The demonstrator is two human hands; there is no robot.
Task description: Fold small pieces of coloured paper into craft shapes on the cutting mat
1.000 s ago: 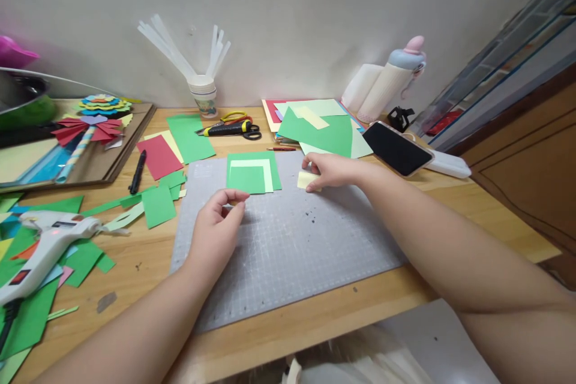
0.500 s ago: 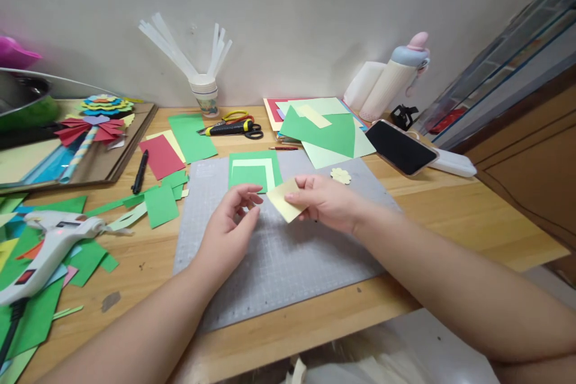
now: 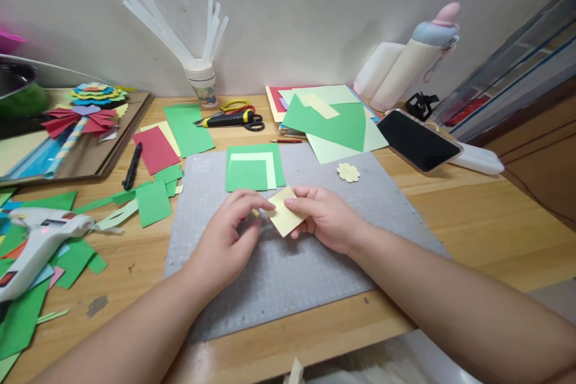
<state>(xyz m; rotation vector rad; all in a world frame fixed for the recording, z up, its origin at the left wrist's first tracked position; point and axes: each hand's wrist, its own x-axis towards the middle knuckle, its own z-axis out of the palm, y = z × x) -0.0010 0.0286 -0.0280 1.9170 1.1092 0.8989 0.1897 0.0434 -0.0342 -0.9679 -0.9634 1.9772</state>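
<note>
A small square of pale yellow paper (image 3: 283,216) is held above the grey cutting mat (image 3: 234,306). My right hand (image 3: 330,219) grips its right side, thumb on top and fingers beneath. At the paper's left corner, my left hand (image 3: 229,237) has its index finger stretched out, touching or almost touching it; its thumb stays apart. A tiny yellowish bit shows by the left fingers, too small to name. Behind the hands lie green and pale green paper pieces (image 3: 245,175). A pale yellow flower cutout (image 3: 348,173) rests on the mat's right side.
Scissors and a utility knife (image 3: 229,118) lie behind the mat, near a paper cup (image 3: 201,87) of white sticks. Left are a glue gun (image 3: 49,234), green scraps and a black pen (image 3: 132,166). A phone (image 3: 420,141) and a bottle (image 3: 414,66) stand right.
My left index finger has come to the paper's left corner. The right hand still holds the square, now turned slightly. The camera view has shifted a little.
</note>
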